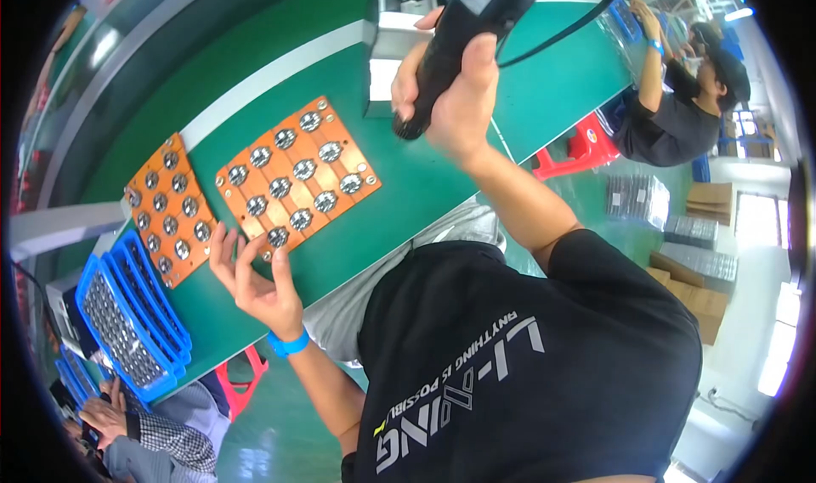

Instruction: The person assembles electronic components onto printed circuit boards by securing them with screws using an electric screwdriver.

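Observation:
My right hand is wrapped round a black corded electric screwdriver, held up over the green bench to the right of the plates. Whether it carries a bit is not visible. With its fingers apart, my left hand is at the near corner of an orange plate. Its fingertips are at the plate's edge; I cannot tell whether they press on it. Rows of round, shiny metallic parts sit in that plate. To its left lies a second orange plate with similar round parts.
Blue trays full of small round parts stand at the bench's left end. A white-grey bin is at the far side. Co-workers sit at the right and lower left. A red stool stands beside the bench.

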Demonstrator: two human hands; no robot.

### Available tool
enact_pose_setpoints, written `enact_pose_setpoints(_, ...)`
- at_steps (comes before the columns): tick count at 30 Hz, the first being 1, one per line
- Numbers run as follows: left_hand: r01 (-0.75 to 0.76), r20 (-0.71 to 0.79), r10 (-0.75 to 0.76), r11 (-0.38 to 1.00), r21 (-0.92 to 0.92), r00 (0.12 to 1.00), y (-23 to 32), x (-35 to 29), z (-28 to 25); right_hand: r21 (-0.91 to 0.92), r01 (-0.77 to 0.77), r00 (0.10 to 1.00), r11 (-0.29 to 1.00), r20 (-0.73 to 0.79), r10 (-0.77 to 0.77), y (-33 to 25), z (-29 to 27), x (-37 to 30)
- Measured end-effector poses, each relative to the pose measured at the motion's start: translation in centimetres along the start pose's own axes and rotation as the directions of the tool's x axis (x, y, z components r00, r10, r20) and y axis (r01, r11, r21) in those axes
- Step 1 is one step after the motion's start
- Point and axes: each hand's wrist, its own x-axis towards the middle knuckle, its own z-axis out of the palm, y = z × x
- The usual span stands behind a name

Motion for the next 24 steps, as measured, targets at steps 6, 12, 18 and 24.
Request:
enact_pose_setpoints(6,0.006,0.019,-0.006,0.999,0.033,1.000,0.2,0.2,0.0,0.266,-0.023,0.972,0.964,0.233,-0.041,1.0,8.2,-4.3)
enact_pose_setpoints(12,0.043,-0.036,-0.040,0.994,0.097,0.999,0.6,0.1,0.1,0.381,-0.023,0.956,0.924,0.278,-0.091,2.6,13.6,-6.3)
enact_pose_setpoints(18,0.041,-0.059,-0.036,0.996,0.074,0.998,0.7,0.1,0.1,0.333,-0.006,0.938,0.943,0.330,-0.110,3.7,14.2,-6.6)
enact_pose_setpoints(24,0.020,-0.059,-0.015,0.996,0.085,0.998,0.7,0.1,0.0,0.326,-0.029,0.937,0.945,0.338,-0.088,3.7,14.4,-6.9)
